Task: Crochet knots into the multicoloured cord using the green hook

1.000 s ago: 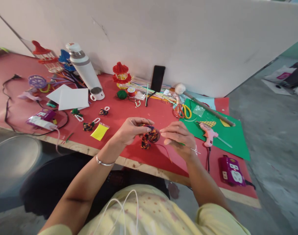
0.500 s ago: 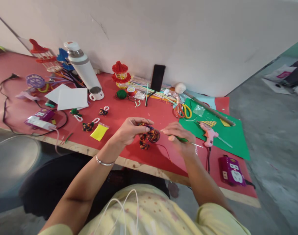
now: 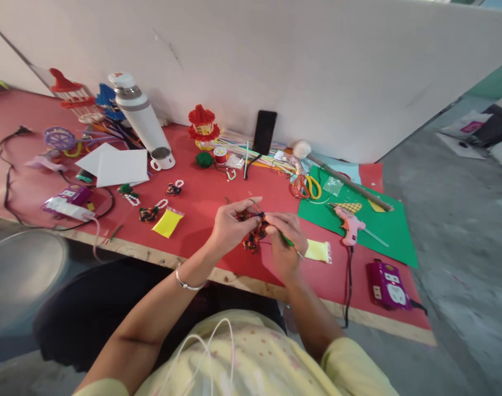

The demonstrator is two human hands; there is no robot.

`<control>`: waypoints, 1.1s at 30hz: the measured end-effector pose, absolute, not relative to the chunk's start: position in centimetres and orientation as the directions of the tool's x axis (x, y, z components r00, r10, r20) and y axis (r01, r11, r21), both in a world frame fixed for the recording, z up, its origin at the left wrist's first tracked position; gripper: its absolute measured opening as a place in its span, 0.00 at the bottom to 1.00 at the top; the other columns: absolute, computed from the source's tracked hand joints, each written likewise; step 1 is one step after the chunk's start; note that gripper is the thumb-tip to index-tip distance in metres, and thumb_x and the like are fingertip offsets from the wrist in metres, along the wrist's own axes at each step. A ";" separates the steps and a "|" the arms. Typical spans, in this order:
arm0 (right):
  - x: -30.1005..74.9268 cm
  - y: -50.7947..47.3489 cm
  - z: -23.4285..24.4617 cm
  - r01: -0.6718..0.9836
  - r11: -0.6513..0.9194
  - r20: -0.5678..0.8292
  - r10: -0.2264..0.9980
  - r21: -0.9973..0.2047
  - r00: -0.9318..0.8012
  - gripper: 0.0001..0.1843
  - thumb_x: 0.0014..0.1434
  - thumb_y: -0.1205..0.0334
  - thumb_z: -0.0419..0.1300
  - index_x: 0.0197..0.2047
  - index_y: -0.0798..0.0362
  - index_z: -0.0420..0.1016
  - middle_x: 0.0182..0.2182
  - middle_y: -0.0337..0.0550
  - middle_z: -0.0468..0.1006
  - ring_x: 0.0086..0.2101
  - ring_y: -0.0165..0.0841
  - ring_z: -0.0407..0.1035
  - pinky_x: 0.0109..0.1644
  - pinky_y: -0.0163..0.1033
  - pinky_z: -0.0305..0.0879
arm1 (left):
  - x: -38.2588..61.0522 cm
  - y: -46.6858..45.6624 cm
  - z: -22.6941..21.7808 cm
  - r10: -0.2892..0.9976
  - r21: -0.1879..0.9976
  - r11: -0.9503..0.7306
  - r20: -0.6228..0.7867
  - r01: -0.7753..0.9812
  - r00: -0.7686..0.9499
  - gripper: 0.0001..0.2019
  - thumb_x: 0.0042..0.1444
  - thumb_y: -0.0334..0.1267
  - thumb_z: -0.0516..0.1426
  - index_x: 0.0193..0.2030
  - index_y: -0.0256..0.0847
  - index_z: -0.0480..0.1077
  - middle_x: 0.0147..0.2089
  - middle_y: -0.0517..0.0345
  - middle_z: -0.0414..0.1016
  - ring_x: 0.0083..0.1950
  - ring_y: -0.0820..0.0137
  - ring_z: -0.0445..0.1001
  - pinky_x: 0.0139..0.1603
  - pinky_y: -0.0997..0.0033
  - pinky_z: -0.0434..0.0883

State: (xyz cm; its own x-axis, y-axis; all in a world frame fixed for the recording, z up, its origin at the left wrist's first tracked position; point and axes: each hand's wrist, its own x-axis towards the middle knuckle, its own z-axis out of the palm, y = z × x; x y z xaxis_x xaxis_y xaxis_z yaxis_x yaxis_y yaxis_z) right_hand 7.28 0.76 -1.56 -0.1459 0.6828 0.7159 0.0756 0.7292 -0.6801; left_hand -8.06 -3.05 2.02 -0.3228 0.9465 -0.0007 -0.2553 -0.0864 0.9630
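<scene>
Above the front of the red-covered table, my left hand [image 3: 233,224] pinches a piece of dark multicoloured yarn work [image 3: 251,240], partly hidden by the fingers. My right hand [image 3: 287,242] is closed around a crochet hook [image 3: 287,238] with a green grip, its metal end sticking out past the palm. The hook's working tip meets the yarn close to my left fingertips, and the two hands nearly touch. Just right of my right hand lies a pale yellow packet [image 3: 318,251]. Small yarn pieces with white bead loops [image 3: 148,213] rest to the left.
A bright yellow packet [image 3: 167,222], white sheets [image 3: 123,166], a steel cup [image 3: 162,158] and a white flask [image 3: 141,118] are on the left. A phone [image 3: 265,132] leans at the wall. Rightward are scissors [image 3: 315,187], a pink glue gun [image 3: 349,224] and a purple power strip [image 3: 389,286].
My right hand has moved left with the hook, up against the yarn work, uncovering the pale yellow packet. My left hand has shifted slightly right.
</scene>
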 end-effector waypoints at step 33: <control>5.9 0.6 -0.1 -0.276 0.569 0.597 0.802 -0.775 -0.022 0.07 0.66 0.54 0.68 0.45 0.41 0.87 0.41 0.41 0.89 0.44 0.38 0.82 0.51 0.47 0.79 | -8.4 -3.0 4.4 0.972 0.827 -0.083 -0.056 -0.556 -0.229 0.24 0.40 0.34 0.78 0.47 0.40 0.86 0.30 0.61 0.80 0.21 0.85 0.64 0.18 0.84 0.56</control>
